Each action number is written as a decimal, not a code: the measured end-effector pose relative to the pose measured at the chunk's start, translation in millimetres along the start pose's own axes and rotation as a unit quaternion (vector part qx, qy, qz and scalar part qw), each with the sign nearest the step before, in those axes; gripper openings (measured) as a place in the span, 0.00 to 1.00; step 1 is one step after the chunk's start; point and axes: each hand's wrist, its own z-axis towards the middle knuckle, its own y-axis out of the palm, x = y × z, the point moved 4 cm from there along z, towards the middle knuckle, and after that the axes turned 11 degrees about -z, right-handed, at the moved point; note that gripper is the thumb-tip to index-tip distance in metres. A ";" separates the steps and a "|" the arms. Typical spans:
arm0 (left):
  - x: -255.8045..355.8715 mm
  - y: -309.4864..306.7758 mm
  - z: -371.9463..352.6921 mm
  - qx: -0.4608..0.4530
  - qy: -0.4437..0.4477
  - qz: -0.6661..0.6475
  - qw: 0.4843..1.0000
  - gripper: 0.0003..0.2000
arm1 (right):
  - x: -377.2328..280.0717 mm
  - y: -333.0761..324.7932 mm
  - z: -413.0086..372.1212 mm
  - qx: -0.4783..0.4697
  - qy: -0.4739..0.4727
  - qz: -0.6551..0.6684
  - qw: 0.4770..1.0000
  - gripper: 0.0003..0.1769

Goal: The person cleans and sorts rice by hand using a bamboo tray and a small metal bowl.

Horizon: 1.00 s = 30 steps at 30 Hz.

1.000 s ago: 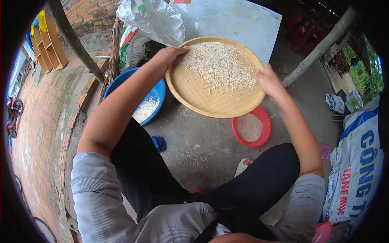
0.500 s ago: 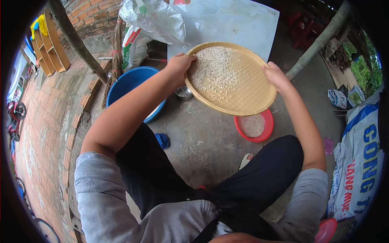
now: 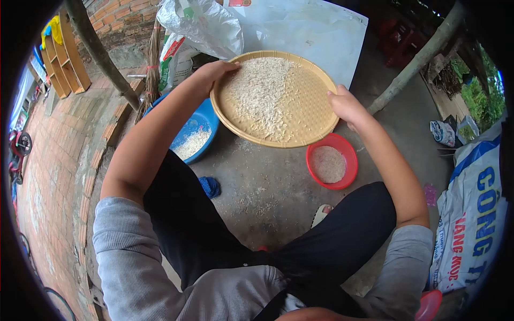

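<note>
A round woven bamboo tray (image 3: 313, 101) is held up in front of me by its two sides. White grains (image 3: 262, 88) lie on it, heaped on the left and middle, with a thin scatter toward the right. My left hand (image 3: 217, 74) grips the upper left rim, and my right hand (image 3: 347, 106) grips the right rim. Below the tray's left side is a blue basin (image 3: 208, 140) with pale grain in it. A red bowl (image 3: 350, 155) holding grain sits on the floor under the tray's right edge.
Silvery and printed sacks (image 3: 201, 27) stand behind on the left, beside a straw broom (image 3: 153, 69). A whitish board (image 3: 300, 27) is behind the tray. Wooden poles (image 3: 423, 56) slant at both sides. A large printed sack (image 3: 468, 214) lies at the right.
The tray has moved left with both hands on it, and the grains have shifted across it. More of the blue basin's grain and of the red bowl now shows.
</note>
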 end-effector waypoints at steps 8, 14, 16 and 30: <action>-7.0 -4.0 21.1 0.018 0.005 -0.030 0.999 0.13 | 12.4 6.1 11.3 -0.027 0.037 0.025 0.999 0.17; -30.7 17.3 16.4 0.106 0.096 -0.053 0.988 0.14 | 44.1 -4.4 42.8 -0.062 0.043 0.167 0.983 0.18; -19.5 17.3 9.1 0.134 0.129 -0.050 0.981 0.16 | 45.3 -0.5 51.4 -0.023 -0.012 0.147 0.989 0.19; 5.0 -2.6 17.8 -0.037 -0.055 -0.011 0.998 0.16 | 18.5 0.4 15.5 -0.043 -0.001 0.007 0.999 0.19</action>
